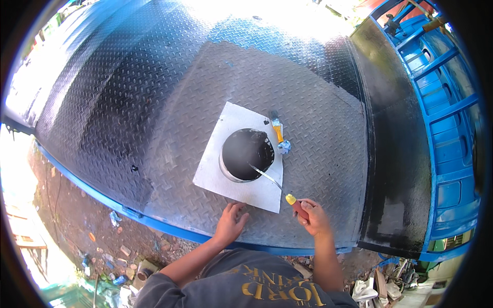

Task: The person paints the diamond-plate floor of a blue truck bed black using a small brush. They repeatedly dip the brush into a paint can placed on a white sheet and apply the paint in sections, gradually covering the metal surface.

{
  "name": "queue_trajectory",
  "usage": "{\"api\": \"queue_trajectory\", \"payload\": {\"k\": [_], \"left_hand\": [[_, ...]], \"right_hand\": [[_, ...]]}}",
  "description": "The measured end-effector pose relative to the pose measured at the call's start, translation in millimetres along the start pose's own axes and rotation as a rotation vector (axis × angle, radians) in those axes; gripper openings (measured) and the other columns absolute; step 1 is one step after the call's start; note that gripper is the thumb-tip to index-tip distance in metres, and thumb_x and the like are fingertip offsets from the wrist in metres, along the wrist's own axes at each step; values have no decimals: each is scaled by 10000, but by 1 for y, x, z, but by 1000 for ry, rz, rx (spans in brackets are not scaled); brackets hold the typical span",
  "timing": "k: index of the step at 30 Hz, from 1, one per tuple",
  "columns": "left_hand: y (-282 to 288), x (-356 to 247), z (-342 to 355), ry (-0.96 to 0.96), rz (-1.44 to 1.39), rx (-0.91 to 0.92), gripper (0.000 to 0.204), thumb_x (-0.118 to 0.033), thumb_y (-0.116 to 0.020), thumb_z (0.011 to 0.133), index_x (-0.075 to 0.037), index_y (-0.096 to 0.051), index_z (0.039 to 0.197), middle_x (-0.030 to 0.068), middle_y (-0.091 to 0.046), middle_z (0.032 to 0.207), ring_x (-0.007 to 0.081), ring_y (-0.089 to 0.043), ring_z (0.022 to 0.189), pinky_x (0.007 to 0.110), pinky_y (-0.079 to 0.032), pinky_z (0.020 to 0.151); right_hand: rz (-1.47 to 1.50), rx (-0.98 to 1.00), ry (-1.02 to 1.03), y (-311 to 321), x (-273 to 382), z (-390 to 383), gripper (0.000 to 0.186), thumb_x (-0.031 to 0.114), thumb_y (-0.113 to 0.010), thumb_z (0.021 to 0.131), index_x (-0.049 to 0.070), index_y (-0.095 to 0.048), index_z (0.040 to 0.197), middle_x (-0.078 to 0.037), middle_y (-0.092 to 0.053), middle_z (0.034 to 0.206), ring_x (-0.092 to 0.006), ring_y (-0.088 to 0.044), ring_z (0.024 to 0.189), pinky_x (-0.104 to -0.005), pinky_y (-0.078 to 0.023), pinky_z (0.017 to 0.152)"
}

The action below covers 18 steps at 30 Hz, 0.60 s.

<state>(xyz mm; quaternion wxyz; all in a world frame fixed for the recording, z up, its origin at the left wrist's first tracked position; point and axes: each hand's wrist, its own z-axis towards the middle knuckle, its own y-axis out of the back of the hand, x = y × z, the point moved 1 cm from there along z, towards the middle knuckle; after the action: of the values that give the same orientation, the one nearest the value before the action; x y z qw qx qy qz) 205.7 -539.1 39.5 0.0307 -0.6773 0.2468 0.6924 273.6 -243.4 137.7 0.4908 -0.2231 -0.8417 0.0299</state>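
A round can [229,175] with a black interior stands on a white sheet [257,198], near the middle of the scene. Its dark opening looks hazy, and pale flecks mark the right side of its rim. A screwdriver-like tool [291,199] with a red and yellow handle slants in from the near right, its thin metal shaft reaching over the rim into the opening; whether the tip touches anything inside cannot be told. The right hand [314,220] holds that tool, fingers closed around the red handle. The left hand [232,222] holds nothing visible, its fingers loosely bent, just beside the sheet's near edge; whether they press on the sheet cannot be told. A paintbrush [278,132] with a yellow handle lies at the sheet's right edge, dark bristles pointing to the far side. Under all this spreads a grey tread-patterned metal plate [190,128], with shiny black areas to the left and far side. A blue edge [174,229] runs along the near side, and a blue slatted panel [452,133] stands at the right. Rubble-strewn ground [67,205] shows at the near left.
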Motion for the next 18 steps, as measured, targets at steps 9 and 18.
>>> {"api": "queue_trajectory", "payload": {"k": [9, 18], "left_hand": [[2, -11, -10, 71, -11, 230, 355, -215, -692, 1011, -30, -675, 1314, 167, -687, 1177, 307, -700, 1071, 397, -567, 914], [-21, -13, -24, 52, 39, 352, 328, -201, -703, 1005, -19, -691, 1277, 177, -707, 1183, 308, -715, 1057, 407, -589, 894]], "right_hand": [[249, 201, -98, -1, -41, 12, 366, 296, -611, 1096, -33, -626, 1257, -181, -693, 910, -115, -503, 511, -231, -385, 459], [329, 278, -104, -9, -46, 15, 348, 303, -581, 1117, -9, -630, 1263, -136, -686, 904, -70, -471, 508, -212, -368, 454]]}}
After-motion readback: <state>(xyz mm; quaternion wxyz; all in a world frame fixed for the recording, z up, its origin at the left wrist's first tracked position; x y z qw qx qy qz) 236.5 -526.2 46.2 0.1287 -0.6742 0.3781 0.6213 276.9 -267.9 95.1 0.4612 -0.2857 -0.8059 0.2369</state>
